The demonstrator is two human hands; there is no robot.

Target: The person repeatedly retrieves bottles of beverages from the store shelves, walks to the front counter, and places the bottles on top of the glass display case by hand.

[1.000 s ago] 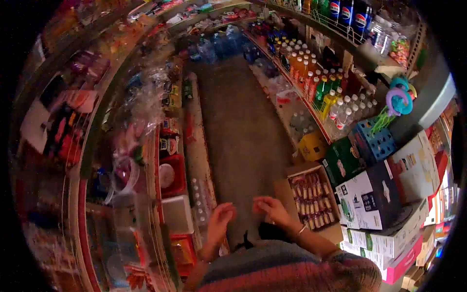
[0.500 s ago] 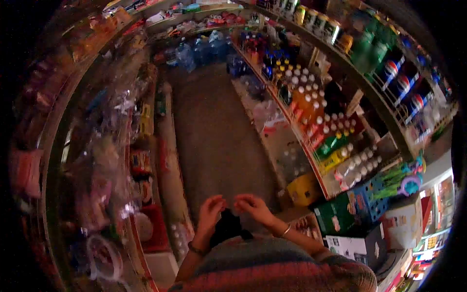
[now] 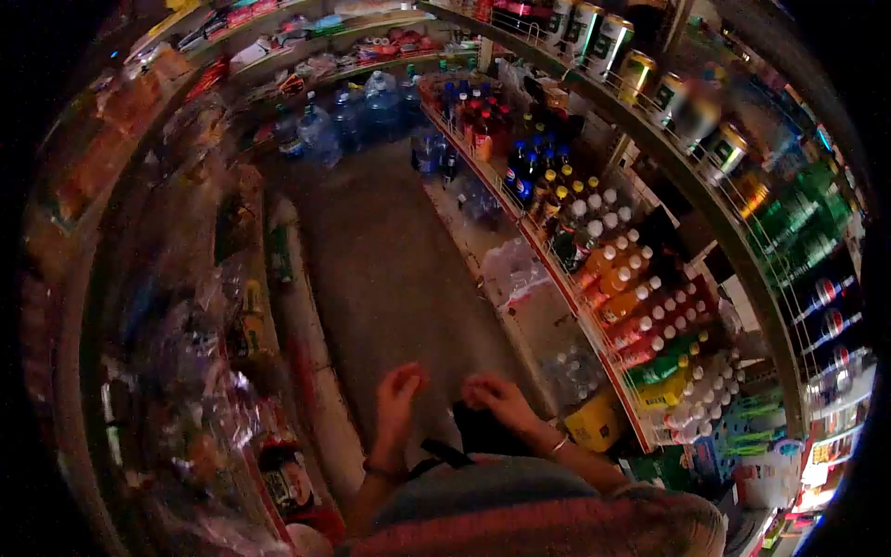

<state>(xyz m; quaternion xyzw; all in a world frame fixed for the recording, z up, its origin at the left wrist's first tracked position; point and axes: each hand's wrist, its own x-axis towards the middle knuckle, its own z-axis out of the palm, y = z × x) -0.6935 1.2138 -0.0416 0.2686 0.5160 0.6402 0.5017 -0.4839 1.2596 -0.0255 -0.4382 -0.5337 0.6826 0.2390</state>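
- Left hand (image 3: 401, 392): fingers loosely curled, half unfolded, just above the floor (image 3: 390, 251) of the aisle.
- Right hand (image 3: 501, 397): near the left one but apart from it, fingers bent and relaxed rather than clenched; blur hides their tips. A pale bracelet (image 3: 560, 445) circles its wrist.
- Yellow carton (image 3: 596, 422): nearest box to the right hand, to its right and a little lower.
- Orange soda bottles (image 3: 614, 280): white-capped, in rows on a shelf up and right of both hands; green soda bottles (image 3: 661, 368) stand nearer.
- Drink cans (image 3: 637, 74): on a higher shelf, farther up and right.
- Large water bottles (image 3: 379, 104): well beyond both hands, at the aisle's far end.
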